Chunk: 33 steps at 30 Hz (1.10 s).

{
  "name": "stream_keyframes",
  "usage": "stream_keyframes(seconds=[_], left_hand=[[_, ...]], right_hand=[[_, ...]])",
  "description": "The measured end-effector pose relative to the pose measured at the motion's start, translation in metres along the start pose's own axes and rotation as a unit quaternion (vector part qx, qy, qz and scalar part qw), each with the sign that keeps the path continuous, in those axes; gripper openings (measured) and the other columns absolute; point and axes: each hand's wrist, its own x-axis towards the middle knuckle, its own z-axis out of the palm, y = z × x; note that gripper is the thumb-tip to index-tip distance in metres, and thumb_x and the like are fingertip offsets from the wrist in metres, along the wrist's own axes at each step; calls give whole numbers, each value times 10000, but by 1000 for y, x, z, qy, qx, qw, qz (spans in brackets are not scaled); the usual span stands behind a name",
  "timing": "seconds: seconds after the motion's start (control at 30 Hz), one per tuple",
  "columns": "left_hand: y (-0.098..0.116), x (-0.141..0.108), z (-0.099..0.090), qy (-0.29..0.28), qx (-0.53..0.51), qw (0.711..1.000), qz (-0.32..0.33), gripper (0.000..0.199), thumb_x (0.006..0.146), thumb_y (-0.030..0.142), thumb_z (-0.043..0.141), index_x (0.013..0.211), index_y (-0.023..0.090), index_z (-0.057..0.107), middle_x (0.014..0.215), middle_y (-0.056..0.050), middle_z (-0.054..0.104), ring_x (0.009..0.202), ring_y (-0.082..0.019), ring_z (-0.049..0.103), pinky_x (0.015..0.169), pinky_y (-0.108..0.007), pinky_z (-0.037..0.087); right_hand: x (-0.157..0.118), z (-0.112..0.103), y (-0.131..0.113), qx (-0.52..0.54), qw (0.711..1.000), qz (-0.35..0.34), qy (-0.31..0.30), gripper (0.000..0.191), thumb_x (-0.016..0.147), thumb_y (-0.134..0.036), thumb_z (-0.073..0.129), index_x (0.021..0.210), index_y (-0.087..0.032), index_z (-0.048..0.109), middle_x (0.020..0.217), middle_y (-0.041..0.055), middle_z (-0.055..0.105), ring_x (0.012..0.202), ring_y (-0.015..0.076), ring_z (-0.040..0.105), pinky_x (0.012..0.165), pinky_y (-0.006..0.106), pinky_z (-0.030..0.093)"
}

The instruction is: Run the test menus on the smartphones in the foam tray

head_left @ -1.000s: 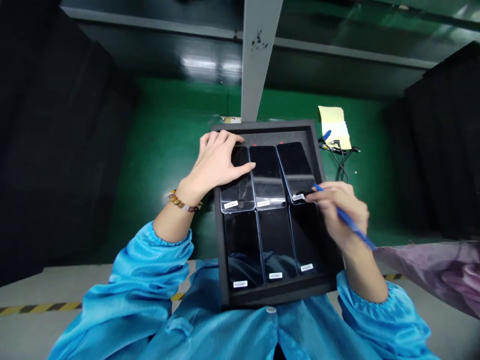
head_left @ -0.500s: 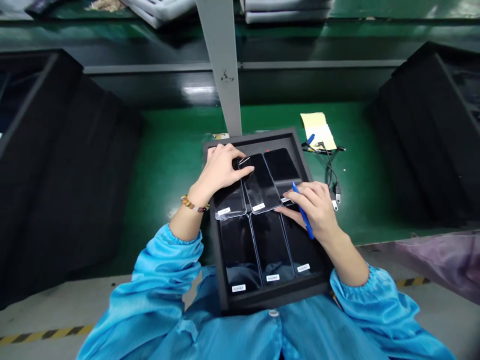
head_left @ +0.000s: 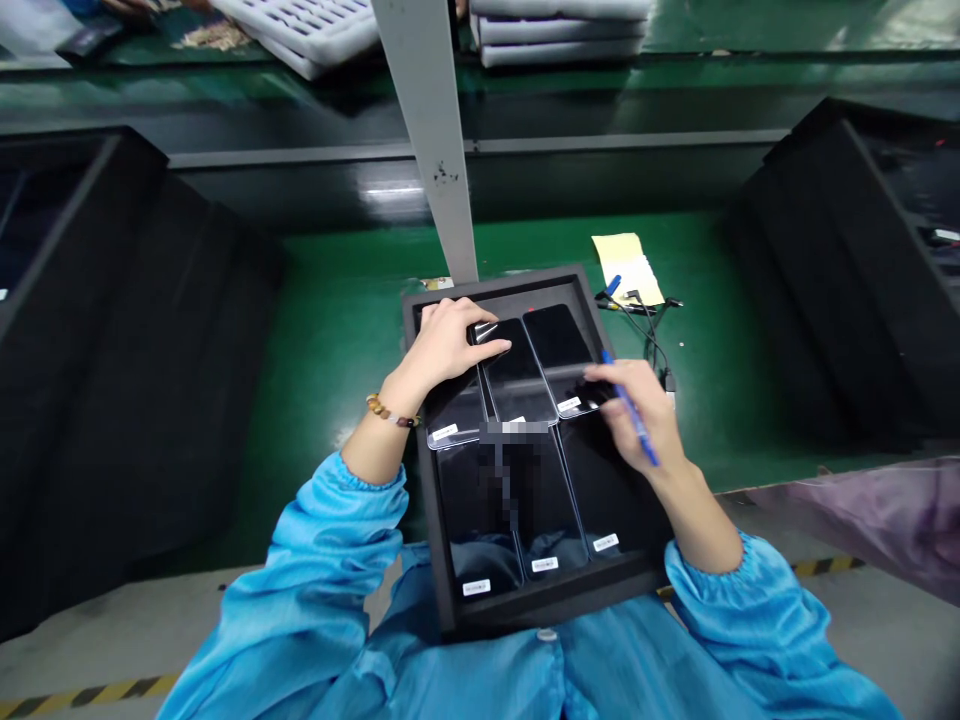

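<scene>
A black foam tray lies in front of me with several dark-screened smartphones in two rows, most showing a small white label at the lower end. My left hand rests over the upper-left phone and the top of the upper-middle phone, thumb and fingers apart. Over the tray's right side, my right hand holds a blue pen, slightly blurred. Its fingertips are near the lower end of the upper-right phone; contact I cannot tell.
Yellow paper, pens and black cables lie right of the tray on the green bench. Tall black stacks stand at left and right. A grey post rises behind the tray; white trays sit beyond.
My right hand has lifted and shifted slightly right with the pen, uncovering the upper-right phone's label. My left hand stays over the same phones. The view has shifted slightly.
</scene>
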Motion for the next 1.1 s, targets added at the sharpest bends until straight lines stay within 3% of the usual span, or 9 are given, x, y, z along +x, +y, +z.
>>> stream_keyframes(seconds=[0.1, 0.2, 0.37, 0.53, 0.9, 1.1], left_hand=[[0, -6, -7, 36, -7, 999, 1, 397, 981, 616, 687, 1221, 309, 764, 1275, -48, 764, 1214, -317, 634, 1156, -547, 376], [-6, -13, -15, 114, -22, 993, -18, 368, 1018, 606, 618, 1178, 303, 754, 1242, -43, 773, 1201, -299, 651, 1141, -513, 406], [-23, -16, -9, 183, -19, 980, -75, 354, 1035, 593, 569, 1060, 289, 748, 1150, -45, 761, 1120, -285, 651, 1074, -494, 455], [-28, -13, 0, 188, -12, 978, -89, 390, 1046, 619, 537, 1015, 283, 732, 1153, -59, 748, 1141, -302, 637, 1088, -521, 447], [-28, -14, -1, 183, -1, 979, -89, 428, 1054, 648, 524, 1006, 275, 727, 1189, -63, 750, 1172, -310, 635, 1111, -540, 451], [-29, -12, 2, 209, -12, 974, -82, 408, 1045, 628, 560, 960, 267, 732, 1129, -72, 755, 1144, -323, 656, 1111, -558, 460]], right_hand=[[5, -3, 1, 139, 971, 164, 103, 302, 1086, -522, 572, 1131, -242, 676, 922, 40, 779, 769, 187, 740, 681, 336, 586], [6, 1, 1, 168, 953, 235, 91, 345, 986, -503, 750, 845, -231, 593, 611, -34, 677, 476, 126, 599, 469, 248, 461], [1, 7, 2, 157, 959, 220, 82, 451, 914, -472, 836, 751, -259, 474, 531, -70, 597, 416, 122, 534, 435, 266, 409], [-4, 7, 5, 150, 966, 195, 80, 534, 962, -479, 774, 667, -265, 383, 491, -75, 468, 417, 115, 416, 485, 314, 370], [-7, 8, 8, 156, 968, 190, 54, 485, 981, -353, 744, 686, -259, 371, 530, -77, 420, 469, 115, 384, 531, 322, 350], [-5, 7, 5, 155, 967, 196, 54, 483, 986, -352, 726, 682, -258, 363, 520, -83, 411, 458, 102, 374, 523, 301, 356]])
